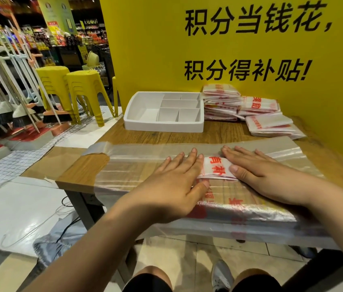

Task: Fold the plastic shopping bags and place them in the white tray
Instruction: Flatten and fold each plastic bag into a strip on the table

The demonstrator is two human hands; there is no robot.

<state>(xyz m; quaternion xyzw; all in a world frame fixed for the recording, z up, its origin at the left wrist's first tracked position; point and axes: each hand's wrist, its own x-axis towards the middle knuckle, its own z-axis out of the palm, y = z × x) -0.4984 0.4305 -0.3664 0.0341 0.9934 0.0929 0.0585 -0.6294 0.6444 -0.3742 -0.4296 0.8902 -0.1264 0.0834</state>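
Left hand (173, 184) and right hand (259, 171) half-cover the folded bag (216, 166).

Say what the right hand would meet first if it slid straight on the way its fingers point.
The right hand would probably meet the white tray first, at its front wall; depth is unclear.
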